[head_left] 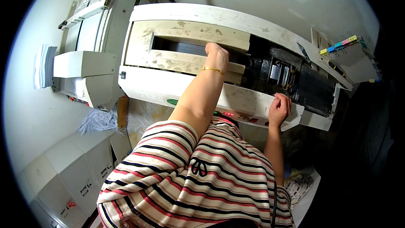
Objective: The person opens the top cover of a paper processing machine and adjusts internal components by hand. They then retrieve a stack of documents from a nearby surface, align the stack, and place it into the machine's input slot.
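A long cream-and-white binding machine (147,83), smudged with dark marks, stretches across in front of me. My left hand (217,51), a gold bangle at its wrist, reaches into the right end of the long slot (177,46) in its cream top. Its fingers are bent down and mostly hidden; what they hold, if anything, does not show. My right hand (280,107) rests loosely closed on the machine's white front edge, with nothing visible in it. Just beyond it lies an open black section with metal rollers (282,72).
At the left stands a white paper-cutting machine (84,64) beside stacked paper (44,66). Shredded paper (99,119) and white cabinets (80,177) are below it. Coloured binder clips (339,45) hang on a panel at the right. A red display (228,114) glows on the front.
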The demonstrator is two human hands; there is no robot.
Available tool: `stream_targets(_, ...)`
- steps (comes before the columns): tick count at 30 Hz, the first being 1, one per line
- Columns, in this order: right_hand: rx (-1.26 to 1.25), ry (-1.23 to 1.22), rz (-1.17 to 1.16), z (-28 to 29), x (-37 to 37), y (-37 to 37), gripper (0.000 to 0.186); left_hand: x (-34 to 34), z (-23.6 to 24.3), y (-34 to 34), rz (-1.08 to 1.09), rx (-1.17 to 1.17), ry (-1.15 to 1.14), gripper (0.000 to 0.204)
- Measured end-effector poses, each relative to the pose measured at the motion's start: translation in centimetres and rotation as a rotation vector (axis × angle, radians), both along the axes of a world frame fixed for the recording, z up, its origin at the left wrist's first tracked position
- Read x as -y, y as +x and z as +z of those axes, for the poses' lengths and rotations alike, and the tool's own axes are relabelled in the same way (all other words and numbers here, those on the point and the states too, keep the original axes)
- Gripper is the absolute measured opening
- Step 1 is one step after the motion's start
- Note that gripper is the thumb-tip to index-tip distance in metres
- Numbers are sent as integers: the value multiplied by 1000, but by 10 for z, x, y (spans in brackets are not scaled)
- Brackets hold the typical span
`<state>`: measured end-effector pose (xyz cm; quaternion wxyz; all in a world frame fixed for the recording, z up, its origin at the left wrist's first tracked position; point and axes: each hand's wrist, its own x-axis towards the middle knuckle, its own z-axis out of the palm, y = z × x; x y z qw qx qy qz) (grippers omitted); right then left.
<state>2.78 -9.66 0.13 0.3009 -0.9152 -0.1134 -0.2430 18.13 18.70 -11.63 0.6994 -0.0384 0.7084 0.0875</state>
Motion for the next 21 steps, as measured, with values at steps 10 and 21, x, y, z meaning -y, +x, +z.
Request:
stream_targets(10, 2, 15, -18, 1, 1, -3, 16, -3, 29, -10, -256, 388, 7, 53)
stream_targets(21, -15, 9, -25, -3, 3, -3, 15, 3, 99, -28, -305, 493, -204, 49)
